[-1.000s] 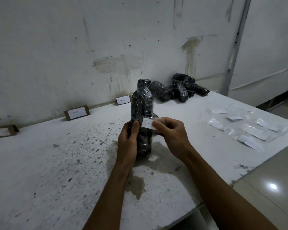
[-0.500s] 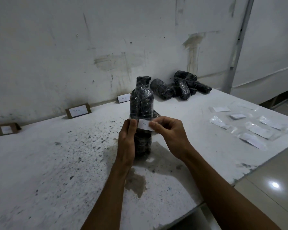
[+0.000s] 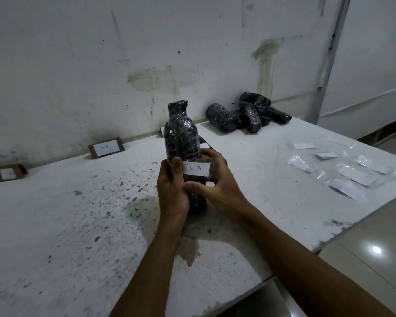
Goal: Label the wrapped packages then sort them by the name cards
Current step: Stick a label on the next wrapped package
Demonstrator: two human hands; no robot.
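a wrapped package [image 3: 181,143] — bottle-shaped, in dark film — is stood upright on the surface [image 3: 78,213], and it is taken here as the landmark. the left hand [image 3: 172,186] is closed around its lower body from the left, thumb laid on the front. the right hand [image 3: 215,181] is wrapped around it from the right, fingers behind and thumb pressed low on the front.

a white label [image 3: 196,168] reading "tim b" is now seen flat against the front of the package, between the two thumbs. half a second ago it was pinched in the right fingertips and only offered up at the package's side; now it is pressed on and that pinch is given up for a hold on the package itself. labelling of this package is therefore judged nearly done, with perhaps the edges left to be smoothed.

behind and to the left of the package, a name card [image 3: 106,147] marked "tim b" is leant at the wall — the likely place for this package in the sorting. further left of it another card [image 3: 8,173] is seen, its writing too small to read. behind and to the right of the package, a pile of wrapped packages [image 3: 247,115] is left unlabelled, and well to its right loose labels [image 3: 352,172] are spread out.
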